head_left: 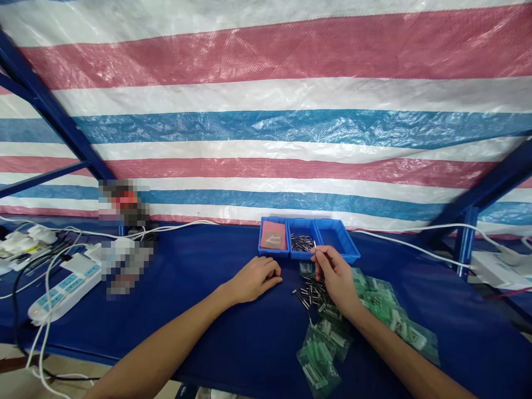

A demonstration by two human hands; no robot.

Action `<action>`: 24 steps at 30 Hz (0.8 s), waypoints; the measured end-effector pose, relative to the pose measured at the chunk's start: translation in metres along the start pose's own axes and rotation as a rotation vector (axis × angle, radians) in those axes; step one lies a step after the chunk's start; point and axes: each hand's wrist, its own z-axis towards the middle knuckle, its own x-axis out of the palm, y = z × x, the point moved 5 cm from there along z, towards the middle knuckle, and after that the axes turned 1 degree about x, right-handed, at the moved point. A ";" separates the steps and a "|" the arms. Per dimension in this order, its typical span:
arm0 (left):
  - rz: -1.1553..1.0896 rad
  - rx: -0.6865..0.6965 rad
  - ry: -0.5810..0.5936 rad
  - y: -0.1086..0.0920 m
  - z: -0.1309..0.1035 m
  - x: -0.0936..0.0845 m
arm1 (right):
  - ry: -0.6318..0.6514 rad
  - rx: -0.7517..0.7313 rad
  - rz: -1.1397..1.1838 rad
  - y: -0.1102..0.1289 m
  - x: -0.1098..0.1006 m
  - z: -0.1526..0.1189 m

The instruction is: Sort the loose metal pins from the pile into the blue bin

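Observation:
My right hand is closed in a pinch, thumb against fingers, on a thin metal pin held upright at the front of the blue bins. Below the hand lies a loose heap of dark metal pins with shiny parts. My left hand rests on the blue table to the left of the heap, fingers loosely bent, thumb apart, with nothing visible in it. More pins lie in the middle blue bin. The left bin holds a reddish pad with pale strips on it.
A third blue bin stands at the right. Clear bags with green contents lie by my right forearm, and more bags lie nearer me. A white power strip and cables are at the left; a striped sheet hangs behind.

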 end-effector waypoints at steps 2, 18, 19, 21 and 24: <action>0.001 -0.001 0.002 0.000 0.000 0.000 | -0.001 -0.004 0.001 0.000 0.000 0.000; 0.004 0.014 -0.009 0.001 0.000 0.002 | -0.001 0.004 0.009 -0.006 -0.003 0.001; 0.004 0.015 -0.007 0.001 0.000 0.002 | 0.005 0.005 0.008 -0.007 -0.002 0.001; 0.006 0.013 -0.004 0.001 0.000 0.002 | 0.021 0.011 0.007 -0.008 -0.001 0.000; 0.010 0.007 -0.006 0.001 0.000 0.002 | 0.038 0.012 0.013 -0.008 0.000 -0.002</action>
